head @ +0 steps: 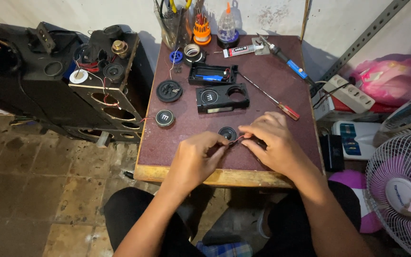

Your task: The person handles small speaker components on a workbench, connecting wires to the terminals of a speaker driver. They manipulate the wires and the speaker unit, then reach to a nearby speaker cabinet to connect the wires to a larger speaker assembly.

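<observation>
1. Head view, looking down: the small maroon-topped table [167,143] carries both hands at its near edge, and the person's dark-clad knees sit just below them.
2. Off to the left of the left hand stands a big black speaker cabinet [98,102] on the tiled floor, round cut-outs in its face and loose parts on top.
3. To the right of the right hand, down low, a white fan with a pink hub [405,190]; above it a pink bag [396,78] and a white power strip [348,93].
4. Beyond both hands, nothing between, lies a black plastic housing [222,98] with one round hole and one fitted round cap. Behind that, an open black tray [212,74] with a blue piece inside.
5. Past the right hand, a red-handled screwdriver [274,101] lies slantwise; farther back a blue-handled soldering iron [286,59].
6. Far edge: a white glue tube with a dark label band [241,50], a clear bottle with an orange tip [227,26], an orange bit holder [201,29].
7. Ahead of the left hand, two round black discs [169,90], the nearer one [165,118] with a pale mark.
8. Left hand [193,159] is curled shut, fingertips pinching thin red wires [234,139].
9. Right hand [274,143] is curled too, pinching the other end of those wires.
10. A small black speaker driver [227,133] rests on the table between the hands, just beyond the fingertips.
</observation>
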